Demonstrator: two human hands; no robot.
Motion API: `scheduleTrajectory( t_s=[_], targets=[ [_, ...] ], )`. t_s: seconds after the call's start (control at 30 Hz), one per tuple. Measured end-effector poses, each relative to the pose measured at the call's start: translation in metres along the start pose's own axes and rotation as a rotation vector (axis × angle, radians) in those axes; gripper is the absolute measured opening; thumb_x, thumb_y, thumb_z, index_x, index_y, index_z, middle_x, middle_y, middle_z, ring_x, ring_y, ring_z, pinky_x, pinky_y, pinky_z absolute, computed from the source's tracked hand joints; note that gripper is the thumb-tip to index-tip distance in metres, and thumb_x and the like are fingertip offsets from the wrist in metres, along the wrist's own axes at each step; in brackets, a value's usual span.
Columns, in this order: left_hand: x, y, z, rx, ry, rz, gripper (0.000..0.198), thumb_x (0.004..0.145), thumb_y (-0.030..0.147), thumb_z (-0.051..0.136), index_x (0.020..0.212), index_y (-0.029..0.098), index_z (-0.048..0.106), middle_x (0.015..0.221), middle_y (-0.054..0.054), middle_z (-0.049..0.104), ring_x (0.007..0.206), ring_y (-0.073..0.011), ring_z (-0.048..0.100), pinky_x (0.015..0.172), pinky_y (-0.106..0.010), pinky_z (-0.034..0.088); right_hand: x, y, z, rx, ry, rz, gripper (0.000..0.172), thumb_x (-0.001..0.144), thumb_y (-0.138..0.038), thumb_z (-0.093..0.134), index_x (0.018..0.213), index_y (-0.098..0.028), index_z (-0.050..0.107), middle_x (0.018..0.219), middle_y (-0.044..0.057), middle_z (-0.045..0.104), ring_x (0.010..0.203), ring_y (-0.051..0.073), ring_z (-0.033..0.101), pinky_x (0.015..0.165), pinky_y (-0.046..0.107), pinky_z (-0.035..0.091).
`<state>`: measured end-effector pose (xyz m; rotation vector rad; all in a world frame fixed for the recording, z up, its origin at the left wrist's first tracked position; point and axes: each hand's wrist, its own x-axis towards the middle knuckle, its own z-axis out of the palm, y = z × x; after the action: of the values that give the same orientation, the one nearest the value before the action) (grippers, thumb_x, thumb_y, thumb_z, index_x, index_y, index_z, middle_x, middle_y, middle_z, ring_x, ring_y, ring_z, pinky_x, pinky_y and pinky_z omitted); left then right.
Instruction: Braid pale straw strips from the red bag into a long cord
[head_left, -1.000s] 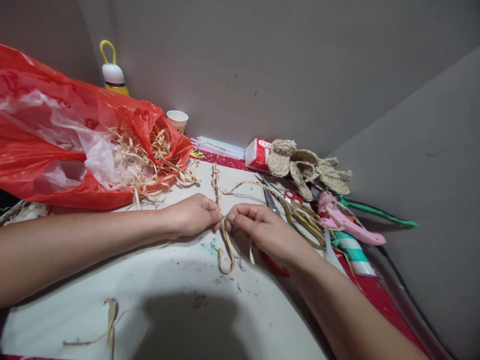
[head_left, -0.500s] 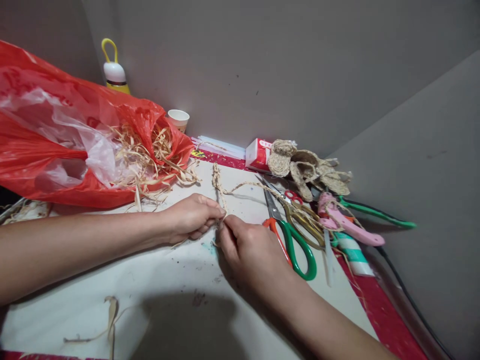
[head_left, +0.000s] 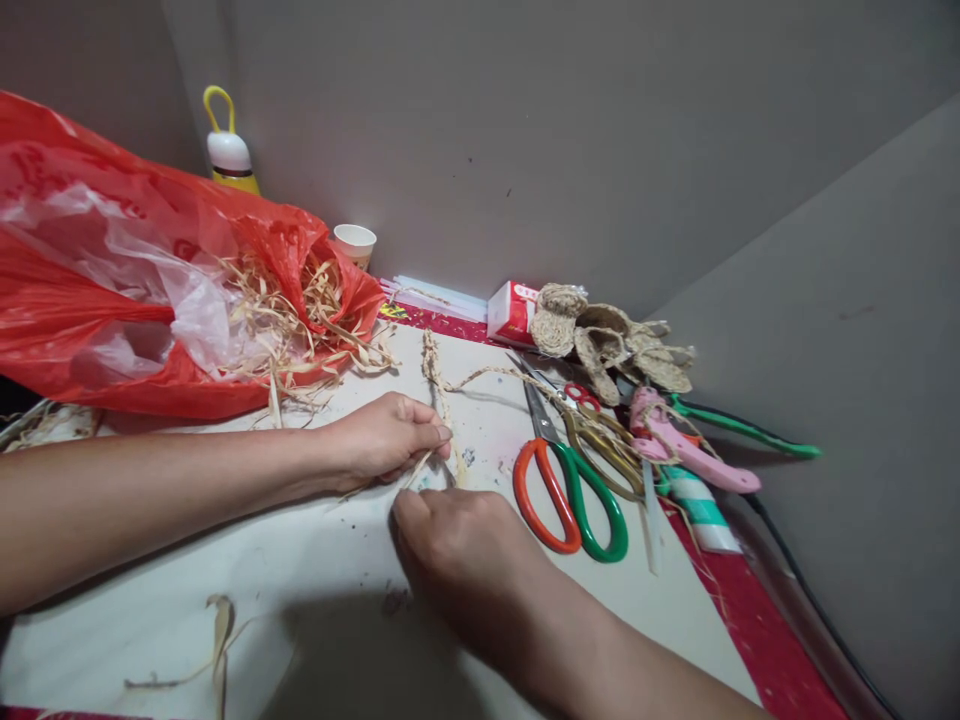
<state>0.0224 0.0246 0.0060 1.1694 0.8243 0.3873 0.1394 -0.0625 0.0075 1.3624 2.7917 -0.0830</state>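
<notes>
A thin braided straw cord (head_left: 430, 362) lies on the white board, its near end running down to my hands. My left hand (head_left: 390, 435) pinches the cord's lower end between thumb and fingers. Nearer to me and slightly right, my right hand (head_left: 450, 540) is closed on a straw strand (head_left: 420, 468) that stretches between the two hands. Its fingertips are partly hidden by the back of the hand. Right of it lie large scissors (head_left: 574, 490) with one orange and one green handle.
A red plastic bag (head_left: 150, 390) of dry straw stands at left, a paper cup (head_left: 355, 240) and yellow-white bottle (head_left: 229, 150) behind. At right are coiled straw pieces (head_left: 556, 318), brass-coloured scissors (head_left: 600, 445), a pink glue gun (head_left: 694, 455) and a tape roll (head_left: 705, 510). Loose straw (head_left: 219, 640) lies in front.
My right hand has moved away from my left, toward me and a little left, drawing a strand out. My left hand stays nearly in place. More of the orange scissor handle shows.
</notes>
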Motion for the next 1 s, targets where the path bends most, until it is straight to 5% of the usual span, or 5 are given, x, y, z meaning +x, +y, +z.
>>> scheduleTrajectory(
  t_s=[0.2, 0.4, 0.57, 0.67, 1.0],
  targets=[
    [0.002, -0.002, -0.006, -0.03, -0.09, 0.025, 0.019, 0.084, 0.027, 0.051, 0.068, 0.016, 0.053, 0.033, 0.009, 0.03, 0.029, -0.0049, 0.02, 0.033, -0.02, 0.011, -0.012, -0.009, -0.034, 0.433, -0.209, -0.119, 0.024, 0.074, -0.02, 0.059, 0.052, -0.019, 0.051, 0.044, -0.003, 0.049, 0.041, 0.009, 0.038, 0.043, 0.024, 0.024],
    [0.001, 0.003, -0.008, -0.043, -0.151, 0.045, 0.017, 0.082, 0.025, 0.052, 0.068, 0.016, 0.051, 0.033, 0.01, 0.029, 0.03, -0.005, 0.018, 0.033, -0.02, 0.012, 0.0, 0.046, -0.033, 0.978, 0.556, 0.618, 0.031, 0.085, -0.036, 0.051, 0.06, -0.018, 0.048, 0.054, -0.004, 0.046, 0.049, 0.009, 0.04, 0.048, 0.021, 0.032],
    [0.001, 0.004, -0.008, 0.0, -0.237, 0.127, 0.019, 0.083, 0.027, 0.05, 0.069, 0.014, 0.053, 0.043, 0.007, 0.04, 0.033, -0.0039, 0.022, 0.034, -0.021, 0.013, 0.015, 0.058, -0.007, 1.542, 0.217, 0.589, 0.028, 0.082, -0.043, 0.054, 0.072, -0.017, 0.053, 0.056, -0.002, 0.054, 0.052, 0.011, 0.051, 0.051, 0.022, 0.041],
    [0.001, 0.006, -0.009, 0.046, -0.243, 0.119, 0.019, 0.083, 0.025, 0.049, 0.067, 0.014, 0.052, 0.042, 0.008, 0.037, 0.035, -0.004, 0.021, 0.036, -0.021, 0.012, 0.014, 0.052, -0.007, 1.679, 0.039, 0.611, 0.03, 0.082, -0.045, 0.054, 0.07, -0.017, 0.051, 0.045, -0.007, 0.043, 0.036, 0.006, 0.031, 0.037, 0.018, 0.026],
    [0.007, 0.006, -0.017, 0.35, -0.235, 0.175, 0.018, 0.082, 0.019, 0.045, 0.072, 0.011, 0.059, 0.064, 0.002, 0.054, 0.058, -0.0069, 0.043, 0.058, -0.018, 0.034, 0.013, 0.067, -0.007, 1.485, -0.037, 0.577, 0.032, 0.08, -0.043, 0.054, 0.063, -0.016, 0.054, 0.046, -0.009, 0.03, 0.04, 0.005, 0.018, 0.037, 0.02, 0.011]
  ],
)
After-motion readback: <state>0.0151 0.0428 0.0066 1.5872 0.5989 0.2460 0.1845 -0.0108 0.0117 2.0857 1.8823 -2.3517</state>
